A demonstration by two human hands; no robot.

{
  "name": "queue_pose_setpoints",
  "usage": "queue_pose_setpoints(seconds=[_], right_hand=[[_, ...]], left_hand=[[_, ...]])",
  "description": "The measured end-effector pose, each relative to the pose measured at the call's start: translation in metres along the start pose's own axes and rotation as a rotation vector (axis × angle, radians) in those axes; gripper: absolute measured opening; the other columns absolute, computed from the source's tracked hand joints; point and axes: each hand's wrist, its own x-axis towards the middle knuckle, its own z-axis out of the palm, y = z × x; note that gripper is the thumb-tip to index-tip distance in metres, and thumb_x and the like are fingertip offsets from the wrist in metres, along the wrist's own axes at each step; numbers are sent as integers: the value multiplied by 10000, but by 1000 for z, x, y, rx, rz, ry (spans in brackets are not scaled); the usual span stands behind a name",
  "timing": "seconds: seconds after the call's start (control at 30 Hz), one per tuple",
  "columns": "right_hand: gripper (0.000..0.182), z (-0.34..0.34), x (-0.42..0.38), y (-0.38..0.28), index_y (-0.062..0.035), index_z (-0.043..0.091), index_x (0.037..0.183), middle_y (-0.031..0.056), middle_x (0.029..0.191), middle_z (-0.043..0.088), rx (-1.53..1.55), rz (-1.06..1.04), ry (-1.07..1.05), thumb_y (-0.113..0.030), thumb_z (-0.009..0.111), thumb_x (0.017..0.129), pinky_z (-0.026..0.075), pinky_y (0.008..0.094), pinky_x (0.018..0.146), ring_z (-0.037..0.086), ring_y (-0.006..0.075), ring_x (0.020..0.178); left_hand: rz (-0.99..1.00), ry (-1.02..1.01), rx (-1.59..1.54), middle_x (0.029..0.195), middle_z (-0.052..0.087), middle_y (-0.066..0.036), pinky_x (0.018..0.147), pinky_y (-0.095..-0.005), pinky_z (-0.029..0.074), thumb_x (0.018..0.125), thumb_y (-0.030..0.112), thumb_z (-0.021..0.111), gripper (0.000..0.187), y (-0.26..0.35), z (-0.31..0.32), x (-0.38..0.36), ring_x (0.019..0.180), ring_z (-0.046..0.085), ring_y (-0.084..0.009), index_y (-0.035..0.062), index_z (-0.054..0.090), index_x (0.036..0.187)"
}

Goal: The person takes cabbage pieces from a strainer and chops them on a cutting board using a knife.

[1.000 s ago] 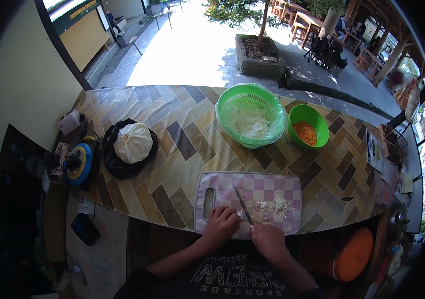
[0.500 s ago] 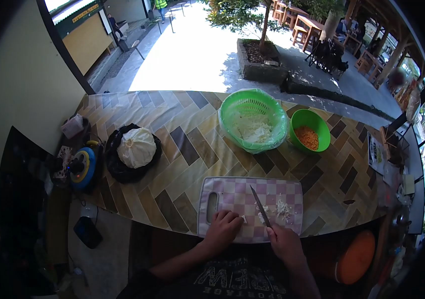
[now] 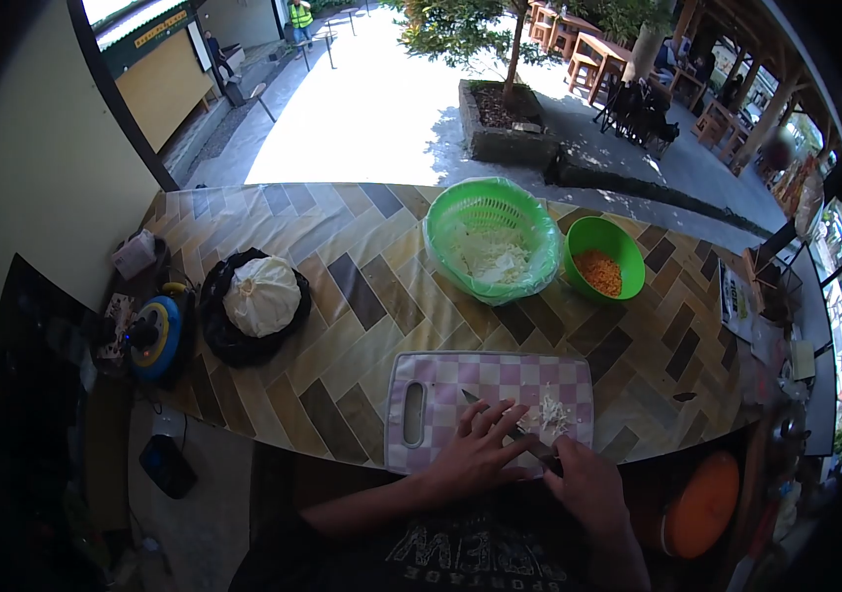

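Observation:
My right hand [image 3: 584, 481] is wrapped round the handle of a knife [image 3: 543, 453] at the near edge of a pink-and-white checked cutting board [image 3: 440, 369]. The blade points to the far left, low over the board. Across it lies my left hand [image 3: 478, 446], fingers spread, hiding the blade's middle; only the tip and the part near the handle show. Just beyond the knife is a small heap of shredded white cabbage [image 3: 553, 412]. Behind the board, a green basket [image 3: 438, 229] lined with clear plastic holds more shredded cabbage [image 3: 500, 259].
Right of the basket stands a green bowl [image 3: 635, 247] of orange shreds. A whole cabbage [image 3: 263, 296] sits on a black plastic bag [image 3: 235, 347] at left, next to a blue-and-yellow round device [image 3: 152, 337]. An orange round thing [image 3: 702, 505] is below the table's right side.
My left hand has moved right and opened out over the knife blade. The right hand has shifted slightly right and nearer, and the knife is now angled flatter, pointing more to the left.

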Motion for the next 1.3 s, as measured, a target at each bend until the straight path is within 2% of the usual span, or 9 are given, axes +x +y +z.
queue_pose_setpoints(seconds=[0.4,0.43,0.53,0.57,0.67,0.77,0.97,1.17,1.3], right_hand=[[332,-26,-22,23,-90,586,1051,111,941,704,6,40,-54,-291,781,872,561,482,733,714,364,880],[323,-28,-22,27,-86,593,1046,117,940,706,38,43,-46,-297,772,879,557,483,741,712,368,883],[305,-31,-25,36,-75,616,1034,132,946,711,122,71,-49,-313,748,897,545,484,762,706,380,893],[301,-30,-26,38,-72,623,1033,137,954,713,138,91,-66,-316,742,902,542,483,768,704,383,897],[292,-21,-24,45,-69,643,1029,144,960,716,213,101,-62,-317,738,907,541,477,774,704,385,904],[296,-4,-20,50,-47,663,1021,163,941,714,298,39,-3,-284,769,879,542,451,764,703,378,877],[331,44,-2,40,-1,676,1053,187,947,711,479,-62,100,-268,775,883,551,437,750,703,380,852],[336,61,5,18,10,642,1178,214,1073,681,504,-101,28,-216,681,931,544,457,849,676,404,995],[380,76,7,18,10,615,1245,227,1142,676,494,-69,98,-237,646,959,535,484,904,664,424,1058]], left_hand=[[-270,106,127,1437,545,-121,1196,-536,236,824,534,790,595,-42,-16,3,1441,403,-318,113,724,1239],[-269,191,163,1353,594,-116,1150,-500,319,841,424,808,488,-41,-21,4,1374,461,-328,100,730,1198],[-271,233,23,1200,659,-95,1038,-452,418,865,249,803,351,-52,-21,0,1219,563,-312,90,734,1170],[-195,255,15,1043,687,-68,928,-425,462,865,101,773,306,-53,-22,-4,1062,615,-289,89,732,1168],[-181,168,0,983,697,-18,908,-404,465,867,81,732,337,-46,-14,-11,1055,625,-239,101,718,1203],[-180,118,-28,1091,688,-80,949,-437,466,846,61,734,376,-44,1,-17,1079,615,-287,91,714,1221],[-25,-59,136,1399,567,-146,1099,-461,456,829,117,689,419,-43,1,-33,1317,524,-372,102,710,1247],[-26,28,99,1381,577,-160,1078,-460,470,827,141,673,449,-42,2,-42,1324,520,-358,68,688,1269],[-165,117,31,1245,625,-136,1004,-451,501,845,148,684,405,-33,-1,-40,1196,582,-336,54,679,1238]])
